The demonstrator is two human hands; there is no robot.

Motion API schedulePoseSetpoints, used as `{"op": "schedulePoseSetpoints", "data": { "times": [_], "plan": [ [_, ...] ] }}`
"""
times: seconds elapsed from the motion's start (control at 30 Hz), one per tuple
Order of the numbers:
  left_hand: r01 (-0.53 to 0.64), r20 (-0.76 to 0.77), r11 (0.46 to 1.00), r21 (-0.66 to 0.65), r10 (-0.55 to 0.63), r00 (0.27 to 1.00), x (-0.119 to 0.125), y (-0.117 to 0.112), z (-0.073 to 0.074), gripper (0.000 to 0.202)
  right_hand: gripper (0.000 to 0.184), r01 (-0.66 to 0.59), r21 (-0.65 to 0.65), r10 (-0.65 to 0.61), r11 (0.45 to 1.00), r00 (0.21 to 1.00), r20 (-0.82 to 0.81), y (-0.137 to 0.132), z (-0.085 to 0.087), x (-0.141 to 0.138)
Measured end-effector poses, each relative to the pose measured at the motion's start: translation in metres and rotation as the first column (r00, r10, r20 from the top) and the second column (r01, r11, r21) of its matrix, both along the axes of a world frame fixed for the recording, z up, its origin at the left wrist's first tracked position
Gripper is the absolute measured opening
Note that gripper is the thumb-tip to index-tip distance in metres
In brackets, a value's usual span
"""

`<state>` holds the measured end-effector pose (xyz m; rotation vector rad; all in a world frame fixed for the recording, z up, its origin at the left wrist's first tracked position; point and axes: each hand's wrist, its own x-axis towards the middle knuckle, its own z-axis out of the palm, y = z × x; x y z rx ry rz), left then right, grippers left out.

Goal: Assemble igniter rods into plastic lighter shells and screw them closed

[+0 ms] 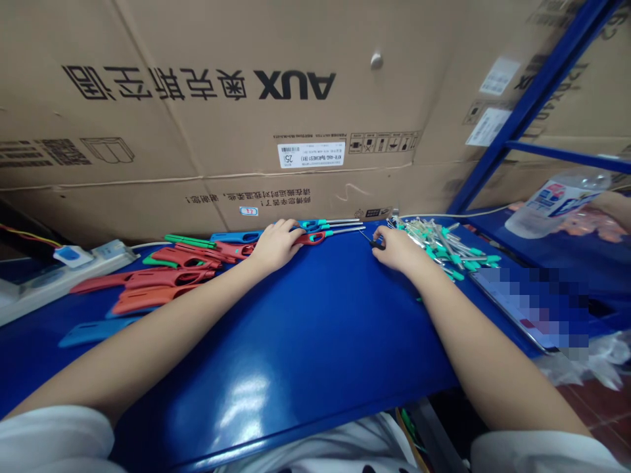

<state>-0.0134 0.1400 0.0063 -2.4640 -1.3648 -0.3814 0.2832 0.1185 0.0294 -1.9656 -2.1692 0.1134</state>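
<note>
My left hand [279, 246] is closed on a red long-nosed lighter [313, 238], whose metal tube points right. Just behind it lie blue lighters [236, 236] with teal collars and metal tubes. To the left of that hand, red, orange, green and blue lighter bodies [162, 277] lie in a loose pile. My right hand [397, 249] pinches a small black tool [378, 245] with a thin dark tip, close to the tube's end; its exact kind is hidden by my fingers. Beside the right hand is a heap of metal lighter tubes [446, 246] with teal ends.
A large cardboard box [197, 144] walls off the back of the blue table [305, 341]. A power strip [64, 279] lies at left. At right are a phone [517, 305], a plastic bottle [552, 203], a blue metal frame [537, 98] and another person's arm [616, 207].
</note>
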Motion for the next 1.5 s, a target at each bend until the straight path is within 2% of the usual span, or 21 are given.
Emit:
{"op": "schedulePoseSetpoints", "data": {
  "times": [0.27, 0.37, 0.53, 0.67, 0.8, 0.9, 1.03, 1.23, 1.5],
  "plan": [
    [0.003, -0.001, 1.000, -0.024, -0.003, 1.000, -0.009, -0.014, 0.006, 0.032, 0.026, 0.057, -0.022, -0.057, 0.998, 0.998, 0.024, -0.004, 0.000, 0.011],
    [-0.031, 0.005, 0.999, -0.032, 0.032, 0.999, -0.024, -0.021, 0.016, 0.030, 0.027, 0.091, -0.060, -0.089, 0.994, 0.995, 0.044, -0.005, 0.000, 0.015],
    [-0.132, 0.001, 0.988, -0.085, 0.133, 0.991, -0.061, -0.028, 0.040, 0.023, 0.032, 0.141, -0.145, -0.133, 0.979, 0.989, 0.063, -0.003, 0.003, 0.017],
    [-0.120, -0.064, 0.973, -0.199, 0.109, 0.992, -0.082, -0.037, 0.051, 0.027, 0.033, 0.183, -0.145, -0.172, 0.972, 0.981, 0.087, -0.002, 0.006, 0.017],
    [-0.081, -0.108, 0.965, -0.250, 0.056, 0.993, -0.087, -0.044, 0.047, 0.031, 0.025, 0.203, -0.072, -0.195, 0.977, 0.976, 0.100, -0.002, 0.007, 0.016],
    [-0.070, -0.120, 0.965, -0.254, 0.041, 0.992, -0.086, -0.045, 0.041, 0.037, 0.015, 0.162, 0.039, -0.164, 0.986, 0.983, 0.087, -0.004, 0.007, 0.011],
    [-0.069, -0.125, 0.964, -0.256, 0.038, 0.991, -0.083, -0.040, 0.038, 0.038, 0.020, 0.082, 0.152, -0.088, 0.985, 0.996, 0.034, -0.008, 0.010, -0.003],
    [-0.089, -0.153, 0.961, -0.261, 0.050, 0.987, -0.077, -0.030, 0.038, 0.030, 0.017, 0.018, 0.182, 0.003, 0.983, 0.993, -0.115, -0.021, 0.010, -0.026],
    [-0.113, -0.189, 0.948, -0.297, 0.057, 0.980, -0.080, -0.018, 0.046, 0.020, 0.016, -0.055, 0.158, 0.079, 0.986, 0.986, -0.149, -0.026, 0.007, -0.033]
  ]
}}
